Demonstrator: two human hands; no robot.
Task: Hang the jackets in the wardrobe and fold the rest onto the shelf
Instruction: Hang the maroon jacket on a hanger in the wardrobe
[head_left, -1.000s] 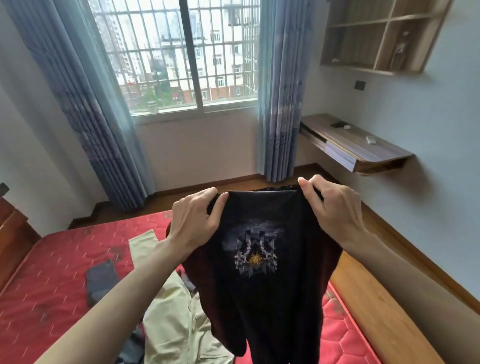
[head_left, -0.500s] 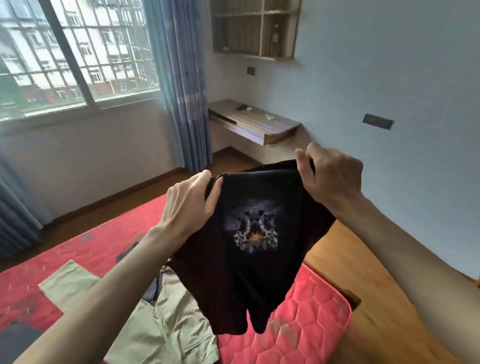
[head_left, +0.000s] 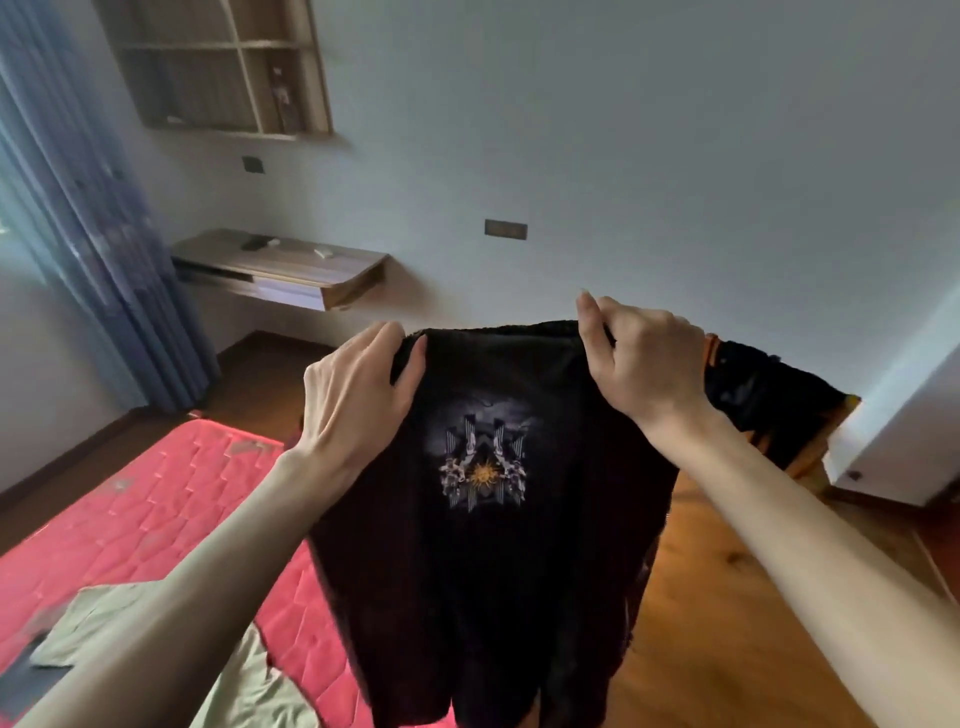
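Now I hold a black shirt (head_left: 498, 545) up by its top edge, my left hand (head_left: 358, 400) and right hand (head_left: 644, 364) each pinching a corner. It hangs above the red mattress (head_left: 156, 499), where a beige garment (head_left: 249, 691) lies.

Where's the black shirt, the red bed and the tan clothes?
black shirt (head_left: 483, 571): head view, on the cloth under its picture.
red bed (head_left: 171, 499): head view, on the bare quilted top.
tan clothes (head_left: 93, 629): head view, on the flat part.

— What is shown of the room?
— A pale wall (head_left: 623, 130) is seen, with a wooden cubby shelf (head_left: 218, 67) mounted above a floating desk (head_left: 291, 270).
— And lower down?
— A blue curtain (head_left: 78, 234) and wooden floor (head_left: 727, 623) are lit by soft daylight.
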